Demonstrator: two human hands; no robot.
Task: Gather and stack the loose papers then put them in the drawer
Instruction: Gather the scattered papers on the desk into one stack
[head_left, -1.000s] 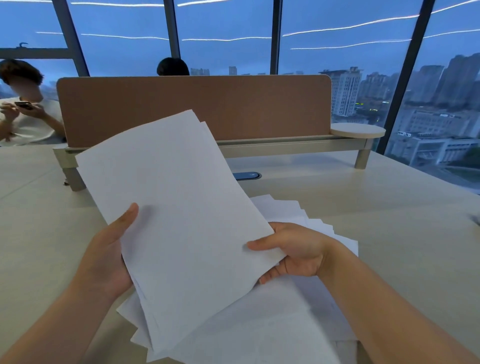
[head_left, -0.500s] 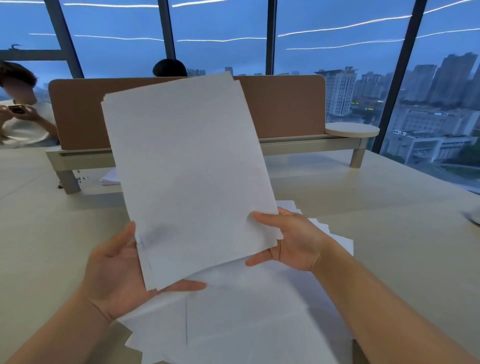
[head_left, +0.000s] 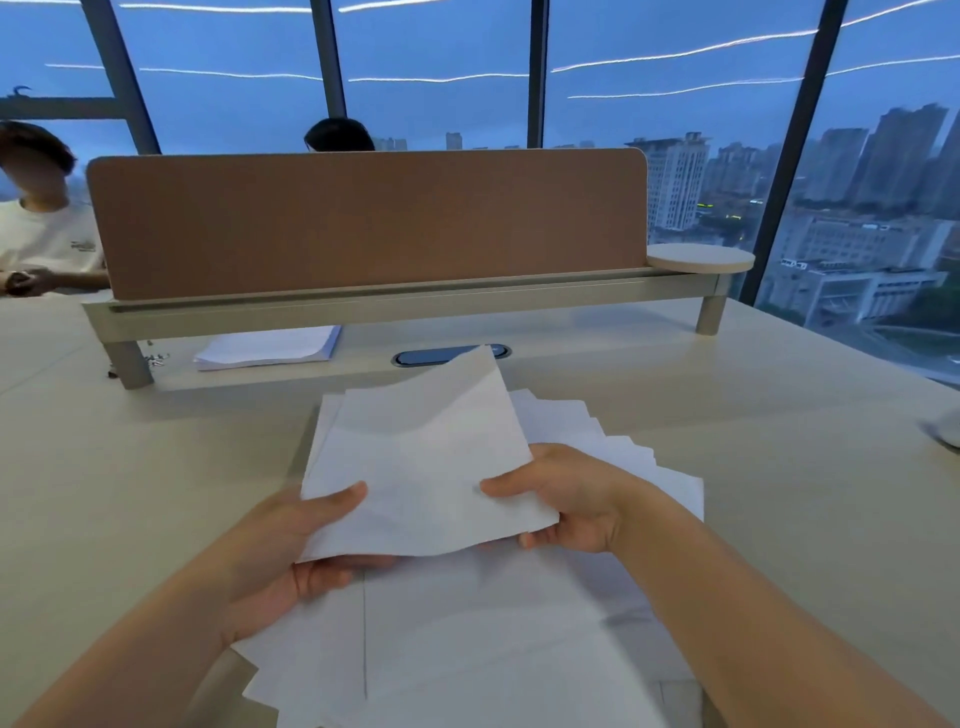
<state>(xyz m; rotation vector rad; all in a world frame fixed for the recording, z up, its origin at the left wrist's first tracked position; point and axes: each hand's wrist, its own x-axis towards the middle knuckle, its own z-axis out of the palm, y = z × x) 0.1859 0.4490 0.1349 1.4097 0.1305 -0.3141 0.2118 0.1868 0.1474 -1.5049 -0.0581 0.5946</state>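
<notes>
Dusk-blue windows (head_left: 431, 62) with city towers behind fill the background, and a pale surface (head_left: 156, 467) spreads below them.

At the centre, a small sheaf (head_left: 421, 467) of white sheets is held just above the surface, its far corner curling up toward 12 o'clock. The left hand (head_left: 291, 551) grips the sheaf at its 8 o'clock corner, thumb pressed on top and fingers (head_left: 332, 569) curled beneath. The right hand (head_left: 563, 499) pinches the 4 o'clock edge, thumb on top, fingers folded under the paper. Both forearms come in from the bottom edge.

Under the sheaf lies a loose spread of papers (head_left: 467, 639), fanned unevenly; their corners stick out at 2 o'clock past the right hand and at 7 o'clock below the left wrist.

Farther out at 12 o'clock, a dark oval cable port (head_left: 431, 357) sits in the surface, partly hidden by the sheaf's raised corner. At 11 o'clock a neat pile (head_left: 267, 349) of sheets lies beneath a raised rail (head_left: 405, 304) that carries a brown screen (head_left: 363, 223) and, at its right end, a round disc (head_left: 700, 258). At 10 o'clock a person (head_left: 47, 234) in a pale shirt sits at the far side; another head (head_left: 337, 135) shows above the screen.
</notes>
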